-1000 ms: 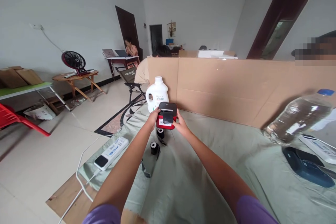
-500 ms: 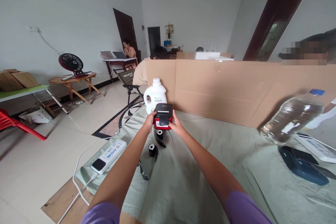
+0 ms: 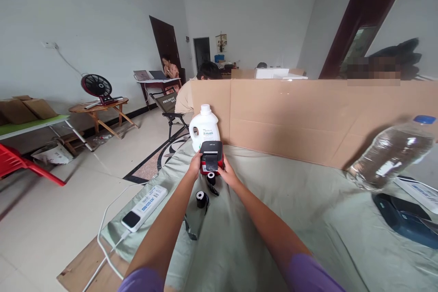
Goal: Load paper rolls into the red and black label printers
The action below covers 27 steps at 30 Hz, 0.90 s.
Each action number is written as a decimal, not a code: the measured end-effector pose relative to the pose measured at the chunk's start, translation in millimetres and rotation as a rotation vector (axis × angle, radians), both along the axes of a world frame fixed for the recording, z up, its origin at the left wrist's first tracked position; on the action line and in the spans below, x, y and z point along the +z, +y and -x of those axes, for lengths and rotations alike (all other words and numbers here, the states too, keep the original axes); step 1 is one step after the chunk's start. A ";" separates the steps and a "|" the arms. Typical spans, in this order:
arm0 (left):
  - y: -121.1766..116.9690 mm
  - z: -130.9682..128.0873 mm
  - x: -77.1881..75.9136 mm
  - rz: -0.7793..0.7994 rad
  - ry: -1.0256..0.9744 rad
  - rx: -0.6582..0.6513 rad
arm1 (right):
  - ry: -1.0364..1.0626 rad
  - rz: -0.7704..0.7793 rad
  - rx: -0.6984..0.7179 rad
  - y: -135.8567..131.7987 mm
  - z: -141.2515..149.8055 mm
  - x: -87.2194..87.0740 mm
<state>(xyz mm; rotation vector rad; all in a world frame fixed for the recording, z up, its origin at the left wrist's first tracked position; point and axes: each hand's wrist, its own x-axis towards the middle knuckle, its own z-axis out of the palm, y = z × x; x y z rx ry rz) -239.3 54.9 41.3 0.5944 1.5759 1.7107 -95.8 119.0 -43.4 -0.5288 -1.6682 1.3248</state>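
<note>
A small red and black label printer (image 3: 211, 156) sits far out on the grey-green cloth (image 3: 260, 219). My left hand (image 3: 196, 165) grips its left side and my right hand (image 3: 226, 174) grips its right side. Both hands are closed around the body. Two small black rolls (image 3: 211, 178) (image 3: 201, 198) lie on the cloth just in front of it. A white detergent jug (image 3: 204, 128) stands right behind the printer.
A brown cardboard wall (image 3: 308, 114) runs along the back of the cloth. A white power strip (image 3: 144, 206) with cable lies at the left edge. On the right lie a tilted water bottle (image 3: 390, 155) and a dark blue device (image 3: 404, 219). People sit beyond the cardboard.
Both hands have lowered the printer a little onto the cloth, closer to the nearer black roll. The view has shifted slightly.
</note>
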 end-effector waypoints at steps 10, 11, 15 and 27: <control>-58.1 -12.9 26.0 0.221 0.488 0.040 | 0.007 0.327 -0.097 -11.5 -45.6 -6.4; -65.3 -19.9 25.5 0.296 0.598 -0.026 | 0.008 0.330 -0.081 -16.2 -57.8 -7.1; -76.1 -50.4 20.6 0.626 1.116 -0.254 | -0.024 0.356 -0.049 -50.5 -122.1 -6.2; -100.5 -76.1 30.3 0.670 1.325 -0.364 | 0.024 0.466 -0.206 -216.1 -327.2 3.6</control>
